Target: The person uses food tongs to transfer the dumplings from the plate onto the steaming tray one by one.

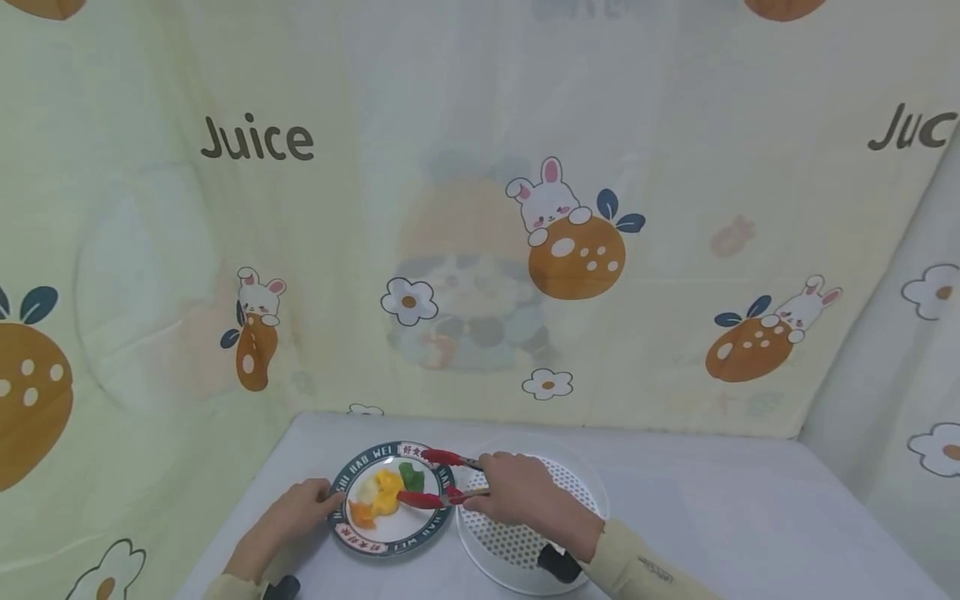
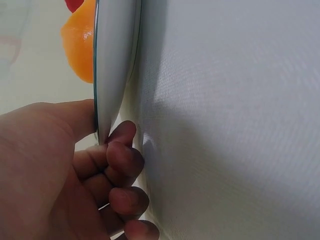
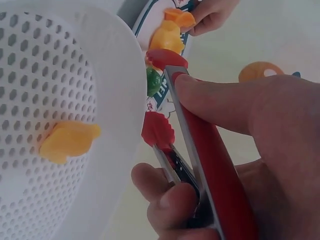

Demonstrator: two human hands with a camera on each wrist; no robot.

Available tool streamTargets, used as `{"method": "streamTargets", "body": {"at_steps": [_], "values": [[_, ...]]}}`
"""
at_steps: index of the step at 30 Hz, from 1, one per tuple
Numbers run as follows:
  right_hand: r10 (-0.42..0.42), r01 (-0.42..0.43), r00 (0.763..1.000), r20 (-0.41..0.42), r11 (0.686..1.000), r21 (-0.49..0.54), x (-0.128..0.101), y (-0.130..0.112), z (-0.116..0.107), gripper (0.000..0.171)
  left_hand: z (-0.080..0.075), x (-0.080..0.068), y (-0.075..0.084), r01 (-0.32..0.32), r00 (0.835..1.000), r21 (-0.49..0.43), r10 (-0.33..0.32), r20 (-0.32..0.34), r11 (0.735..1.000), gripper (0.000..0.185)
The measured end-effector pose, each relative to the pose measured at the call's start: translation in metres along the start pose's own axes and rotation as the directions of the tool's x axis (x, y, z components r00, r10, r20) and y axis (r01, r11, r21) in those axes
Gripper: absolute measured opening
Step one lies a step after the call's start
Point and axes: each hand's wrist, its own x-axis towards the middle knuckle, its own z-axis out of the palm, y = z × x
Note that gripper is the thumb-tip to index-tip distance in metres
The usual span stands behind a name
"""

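My left hand pinches the near left rim of a dark-bordered plate, thumb on top and fingers beneath, as the left wrist view shows. Small fruit-like pieces lie on the plate: yellow, orange, green and a pale one. My right hand grips red-tipped metal tongs, their two tips spread apart over the plate's right side, with no piece visible between them. Below the right hand stands a white perforated basket; a yellow piece lies in it.
The basket sits right beside the plate on a white-covered table. Behind the table hangs a printed curtain with rabbits and oranges. More of the same cloth hangs at the right side.
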Motion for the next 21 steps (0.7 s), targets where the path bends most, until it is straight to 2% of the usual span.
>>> {"method": "streamTargets", "body": {"at_steps": [11, 16, 21], "values": [[0.026, -0.027, 0.998, 0.053, 1.0, 0.012, 0.008, -0.001, -0.003, 0.048, -0.001, 0.001, -0.001, 0.001, 1.0, -0.002, -0.001, 0.004, 1.0, 0.029], [0.004, -0.007, 0.998, 0.058, 0.998, 0.055, 0.011, 0.001, -0.003, 0.045, -0.003, 0.001, -0.002, 0.002, 1.0, -0.002, -0.002, 0.0, 1.0, 0.029], [-0.019, 0.018, 0.999, 0.039, 0.999, 0.046, 0.013, 0.004, 0.002, 0.043, -0.001, 0.001, -0.004, -0.014, 1.0, 0.001, 0.014, 0.001, 1.0, 0.03]]}}
